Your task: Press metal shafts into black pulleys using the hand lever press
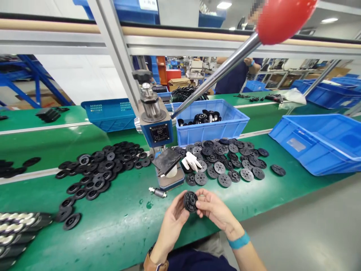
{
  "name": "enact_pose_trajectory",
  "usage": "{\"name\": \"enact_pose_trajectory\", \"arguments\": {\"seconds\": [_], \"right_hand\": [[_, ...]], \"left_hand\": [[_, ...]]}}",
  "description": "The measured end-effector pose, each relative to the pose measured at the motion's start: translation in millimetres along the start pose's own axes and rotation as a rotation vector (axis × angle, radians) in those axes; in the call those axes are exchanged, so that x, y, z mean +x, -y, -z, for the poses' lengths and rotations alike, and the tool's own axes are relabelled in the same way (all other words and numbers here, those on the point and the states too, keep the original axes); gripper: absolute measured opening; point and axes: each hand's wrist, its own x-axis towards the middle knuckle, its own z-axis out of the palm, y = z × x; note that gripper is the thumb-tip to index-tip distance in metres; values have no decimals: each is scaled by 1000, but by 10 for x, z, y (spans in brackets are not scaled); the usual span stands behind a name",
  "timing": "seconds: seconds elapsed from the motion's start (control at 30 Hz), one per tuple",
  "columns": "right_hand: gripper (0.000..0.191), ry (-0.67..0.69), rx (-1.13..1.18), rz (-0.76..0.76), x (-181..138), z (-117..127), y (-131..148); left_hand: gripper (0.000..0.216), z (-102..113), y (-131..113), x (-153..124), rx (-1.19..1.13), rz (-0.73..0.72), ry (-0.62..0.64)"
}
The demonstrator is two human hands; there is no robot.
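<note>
Between my two hands I hold a round black plastic disc point(191, 201), its ribbed face turned toward me. My left hand point(175, 216) grips its left edge, thumb below. The fingers and thumb of my right hand point(210, 207) pinch its right edge. Just beyond, on the green table, lies a small black roller with white ends point(158, 192). A hand press point(159, 130) stands behind it, with a dark flat block point(167, 161) on its base. White gloves point(191, 162) lie beside the press, next to many loose black discs point(225, 180).
Black ringed discs point(98, 183) are piled on the left, and dark cylinders with white ends point(19, 229) are stacked at the near left. A blue bin point(211, 130) holds black parts; another bin point(318, 150) stands right. The red-knobbed lever point(220, 71) slants overhead. A person point(234, 77) stands beyond.
</note>
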Motion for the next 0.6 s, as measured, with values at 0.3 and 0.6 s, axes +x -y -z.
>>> {"name": "enact_pose_trajectory", "arguments": {"seconds": [0.3, 0.6], "right_hand": [[56, 67, -275, 33, 225, -258, 159], [29, -544, -864, 415, 1256, -64, 684]], "left_hand": [[63, 189, -42, -100, -138, -96, -168], [53, 186, -264, -127, -400, -56, -231]]}}
